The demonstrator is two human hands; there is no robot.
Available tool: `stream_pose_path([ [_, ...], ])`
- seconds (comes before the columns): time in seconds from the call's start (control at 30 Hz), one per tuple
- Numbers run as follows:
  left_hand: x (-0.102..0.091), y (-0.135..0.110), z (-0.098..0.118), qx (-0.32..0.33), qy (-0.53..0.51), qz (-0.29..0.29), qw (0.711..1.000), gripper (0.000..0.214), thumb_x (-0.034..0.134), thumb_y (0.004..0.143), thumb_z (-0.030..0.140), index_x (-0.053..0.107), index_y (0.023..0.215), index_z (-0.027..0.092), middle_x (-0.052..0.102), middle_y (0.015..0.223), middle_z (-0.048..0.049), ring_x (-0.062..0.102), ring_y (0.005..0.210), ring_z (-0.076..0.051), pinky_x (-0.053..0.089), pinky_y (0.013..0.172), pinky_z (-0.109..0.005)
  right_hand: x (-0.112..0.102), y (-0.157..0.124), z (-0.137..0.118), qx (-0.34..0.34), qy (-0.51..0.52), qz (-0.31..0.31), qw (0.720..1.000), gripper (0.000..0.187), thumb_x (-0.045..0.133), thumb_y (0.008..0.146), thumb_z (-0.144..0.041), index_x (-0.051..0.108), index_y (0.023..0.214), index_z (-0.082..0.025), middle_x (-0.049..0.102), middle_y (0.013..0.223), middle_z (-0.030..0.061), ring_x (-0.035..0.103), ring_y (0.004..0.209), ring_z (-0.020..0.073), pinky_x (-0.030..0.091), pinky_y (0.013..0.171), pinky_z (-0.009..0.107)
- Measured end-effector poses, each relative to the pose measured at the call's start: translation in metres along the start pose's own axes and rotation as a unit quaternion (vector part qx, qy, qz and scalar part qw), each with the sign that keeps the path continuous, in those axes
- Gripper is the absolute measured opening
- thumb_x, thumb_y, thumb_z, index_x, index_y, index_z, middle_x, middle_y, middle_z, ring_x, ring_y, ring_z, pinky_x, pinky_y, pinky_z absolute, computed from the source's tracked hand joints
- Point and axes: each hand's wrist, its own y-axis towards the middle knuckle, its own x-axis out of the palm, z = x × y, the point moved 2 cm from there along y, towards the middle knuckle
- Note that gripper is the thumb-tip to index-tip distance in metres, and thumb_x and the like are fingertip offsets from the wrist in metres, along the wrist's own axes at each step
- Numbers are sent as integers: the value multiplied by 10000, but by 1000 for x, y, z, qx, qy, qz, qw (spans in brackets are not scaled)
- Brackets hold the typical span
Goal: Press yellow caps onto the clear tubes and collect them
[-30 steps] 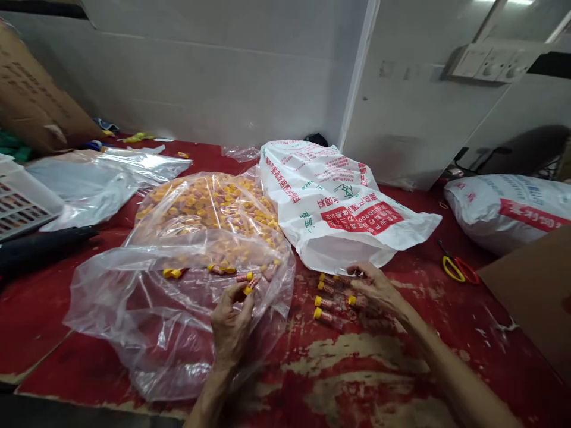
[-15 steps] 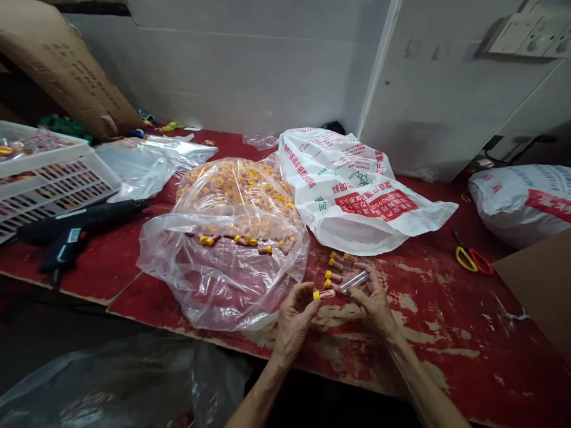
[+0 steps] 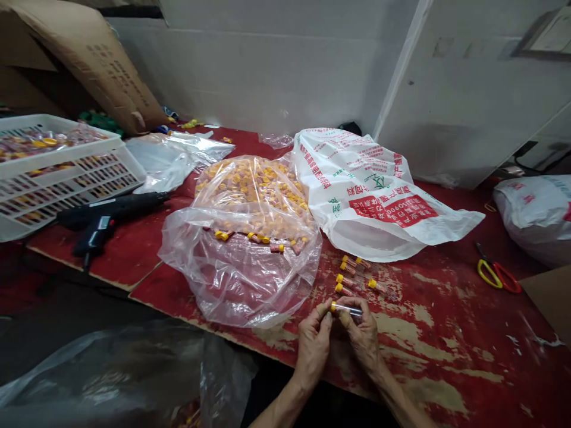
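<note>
Red-painted board, scuffed through to pale patches, is seen as the tabletop, and it is backed by a plain grey-white wall.

At the near edge a small clear tube with a yellow cap is held level just above the worn paint. It is slim and cylindrical, and its glossy wall catches the light. The capped end is pinched between the thumb and fingertips of the left hand. The transparent body is gripped by the curled fingers of the right hand. Both hands are brought close together, and their knuckles are nearly touching.

Just beyond the hands, a few loose tubes with yellow caps and reddish contents are laid side by side on the table.

To the left of these, a crumpled clear plastic bag is spread open, and many more yellow-capped tubes are heaped at its far end. A white printed bag, smooth and limp, is laid beside it with red and green lettering.

Further left, a black glue gun is rested near a white slotted basket. Yellow- and red-handled scissors are placed well apart, on the right.
</note>
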Motion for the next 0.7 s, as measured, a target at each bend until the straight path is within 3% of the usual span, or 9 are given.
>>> stream_pose_path([
  [0.1, -16, 15, 12, 41, 117, -26, 992, 271, 541, 797, 296, 718, 973, 190, 730, 975, -79, 664, 918, -232, 507, 872, -373, -2, 6, 3, -72, -118, -35, 990, 168, 535, 887, -383, 569, 937, -227, 619, 871, 45, 609, 776, 191, 523, 659, 294],
  [0.17, -34, 36, 27, 120, 224, 29, 967, 251, 521, 804, 286, 715, 934, 195, 722, 941, -74, 656, 892, -233, 511, 838, -369, -5, 10, 1, -169, -220, -48, 960, 147, 487, 915, -322, 598, 957, -235, 619, 908, 65, 596, 845, 214, 511, 721, 336],
  [0.27, -65, 79, 49, 237, 390, 155, 876, 271, 470, 829, 262, 687, 945, 148, 678, 969, -122, 612, 916, -263, 488, 833, -386, -10, 14, 0, -278, -351, -60, 892, 185, 450, 922, -219, 609, 1016, -240, 628, 926, 80, 576, 871, 233, 476, 767, 390],
  [0.33, -81, 112, 56, 256, 511, 153, 806, 300, 414, 832, 184, 666, 976, 107, 642, 1062, -171, 560, 1011, -297, 450, 886, -410, -17, 23, -1, -306, -413, -73, 855, 207, 448, 915, -195, 603, 1048, -230, 639, 930, 85, 569, 870, 238, 457, 771, 403],
  [0.4, -93, 139, 57, 242, 602, 100, 754, 330, 372, 801, 94, 656, 969, 106, 624, 1104, -186, 529, 1046, -310, 421, 910, -421, -27, 45, -4, -281, -474, -69, 832, 211, 437, 915, -201, 611, 1032, -219, 643, 963, 85, 564, 899, 234, 447, 796, 388],
  [0.47, -100, 155, 54, 227, 642, 57, 730, 321, 373, 769, 55, 657, 892, 142, 645, 1024, -168, 542, 985, -302, 422, 882, -413, -41, 84, -7, -202, -543, -43, 814, 220, 417, 919, -205, 624, 992, -209, 641, 1001, 82, 560, 936, 224, 441, 829, 356],
  [0.63, -107, 153, 48, 209, 654, 50, 726, 265, 375, 779, 83, 625, 755, 169, 625, 862, -135, 572, 804, -259, 454, 743, -378, -64, 205, -10, -75, -605, 35, 792, 258, 420, 923, -191, 610, 1066, -91, 612, 1086, 189, 541, 1035, 285, 427, 859, 390],
  [0.7, -110, 140, 49, 202, 611, 75, 762, 228, 398, 807, 151, 626, 787, 161, 611, 873, -121, 582, 773, -238, 464, 715, -367, -65, 240, -5, -29, -617, 45, 785, 263, 458, 929, -221, 597, 1103, -82, 601, 1122, 193, 537, 1067, 286, 431, 866, 404],
])
